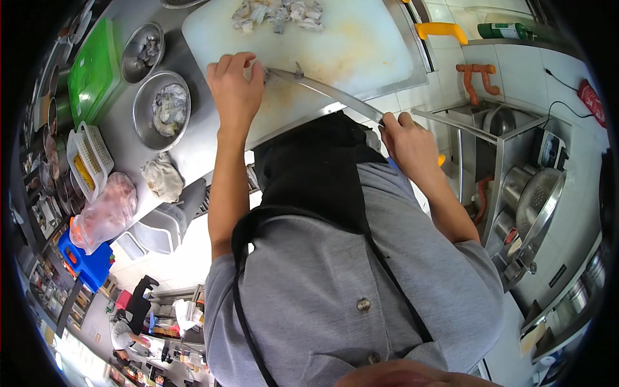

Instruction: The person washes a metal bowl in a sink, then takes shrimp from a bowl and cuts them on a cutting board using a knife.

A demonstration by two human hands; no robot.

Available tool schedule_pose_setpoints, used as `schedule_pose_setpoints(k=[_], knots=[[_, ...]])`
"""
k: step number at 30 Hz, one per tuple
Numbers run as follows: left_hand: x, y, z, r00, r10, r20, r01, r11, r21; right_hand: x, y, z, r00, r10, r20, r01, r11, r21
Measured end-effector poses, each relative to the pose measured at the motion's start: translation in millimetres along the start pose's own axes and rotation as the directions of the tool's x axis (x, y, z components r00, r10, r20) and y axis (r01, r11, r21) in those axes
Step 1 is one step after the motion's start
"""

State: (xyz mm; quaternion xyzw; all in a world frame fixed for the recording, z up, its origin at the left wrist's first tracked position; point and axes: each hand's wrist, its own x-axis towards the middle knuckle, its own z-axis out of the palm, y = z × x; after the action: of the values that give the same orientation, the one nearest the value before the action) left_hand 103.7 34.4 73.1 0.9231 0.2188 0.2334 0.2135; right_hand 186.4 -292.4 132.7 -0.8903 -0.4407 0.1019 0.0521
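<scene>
A long knife [329, 92] has its handle in my right hand [407, 145], which is closed around it at the near right corner of the white cutting board [380, 39]. The blade reaches leftward over the board, its tip beside my left hand [235, 87]. The fingers of that hand are curled in, at the board's left edge. A small grey piece shows by its thumb and the knife tip; what the fingers hold is mostly hidden. Another small grey scrap [299, 69] rests at the blade. Raw, greyish shrimp-like pieces [277, 14] lie in a heap at the board's far side.
To the left stand two metal bowls, a nearer one [137, 116] and a farther one [129, 68], with grey pieces inside. Beyond are a green lid [93, 71], a white basket [97, 151], a crumpled cloth [162, 178] and a plastic bag [106, 206]. A metal rack [496, 148] stands right.
</scene>
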Motion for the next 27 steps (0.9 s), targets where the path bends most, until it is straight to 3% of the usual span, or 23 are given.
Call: schedule_pose_setpoints(k=[2, 4, 5, 7, 11, 13, 14, 16, 17, 18, 20, 21, 22, 25, 27], knots=[[12.7, 7.3, -4.7, 0.999, 0.007, 0.048, -0.002, 0.996, -0.093, -1.9, -0.6, 3.3, 1.000, 0.005, -0.006, -0.005, 1.000, 0.000], [26.0, 22.0, 6.7, 0.922, 0.056, 0.383, -0.082, 0.995, 0.050, -2.3, -0.2, 7.0, 1.000, 0.000, -0.017, 0.000, 1.000, -0.003], [28.9, 28.3, 15.0, 0.924, 0.052, 0.378, -0.078, 0.995, 0.056, -3.1, -0.6, 8.9, 1.000, 0.008, -0.009, -0.008, 1.000, -0.002], [33.4, 39.4, 30.9, 0.833, -0.006, 0.553, -0.099, 0.982, 0.160, -3.2, -1.5, 9.8, 1.000, 0.006, -0.010, -0.005, 1.000, 0.004], [32.4, 38.2, 41.4, 0.845, -0.008, 0.534, -0.050, 0.994, 0.094, -5.3, -1.1, 9.0, 0.999, 0.029, 0.013, -0.029, 0.999, 0.022], [34.7, 27.9, 36.0, 0.925, 0.022, 0.378, 0.013, 0.996, -0.092, -6.6, 0.3, 10.8, 0.999, 0.038, 0.020, -0.039, 0.998, 0.057], [40.7, 20.7, 23.5, 0.930, 0.007, 0.366, 0.018, 0.998, -0.065, -6.2, 0.5, 10.9, 1.000, 0.012, 0.010, -0.013, 0.997, 0.072], [57.2, 0.8, -9.1, 0.950, -0.189, 0.250, 0.258, 0.925, -0.281, -5.8, 0.7, 11.2, 0.998, 0.053, 0.034, -0.056, 0.996, 0.069], [65.2, -15.7, -28.3, 0.975, -0.191, 0.115, 0.209, 0.962, -0.173, -5.1, 1.3, 10.9, 0.998, 0.055, 0.034, -0.058, 0.995, 0.077], [76.1, -46.8, -42.2, 0.976, -0.215, 0.027, 0.217, 0.960, -0.179, -4.2, 2.8, 11.5, 0.999, 0.041, 0.025, -0.043, 0.996, 0.083], [97.7, -80.1, -80.7, 0.926, -0.356, -0.127, 0.330, 0.925, -0.187, -3.9, 5.4, 13.0, 0.999, 0.040, 0.036, -0.043, 0.995, 0.091], [105.5, -86.8, -102.9, 0.889, -0.446, -0.104, 0.439, 0.894, -0.088, -3.2, 4.9, 11.6, 0.998, 0.046, 0.039, -0.050, 0.994, 0.094], [103.5, -99.0, -111.4, 0.886, -0.450, -0.108, 0.443, 0.893, -0.087, -3.6, 5.6, 10.4, 0.998, 0.040, 0.039, -0.043, 0.995, 0.094], [92.2, -107.4, -115.3, 0.935, -0.212, -0.283, 0.267, 0.949, 0.169, -0.5, 10.0, 7.3, 0.999, 0.033, 0.018, -0.036, 0.985, 0.171], [67.7, -67.0, -108.3, 0.961, -0.255, -0.112, 0.255, 0.967, -0.008, 0.7, 10.9, 4.8, 0.998, 0.063, 0.027, -0.068, 0.948, 0.311]])
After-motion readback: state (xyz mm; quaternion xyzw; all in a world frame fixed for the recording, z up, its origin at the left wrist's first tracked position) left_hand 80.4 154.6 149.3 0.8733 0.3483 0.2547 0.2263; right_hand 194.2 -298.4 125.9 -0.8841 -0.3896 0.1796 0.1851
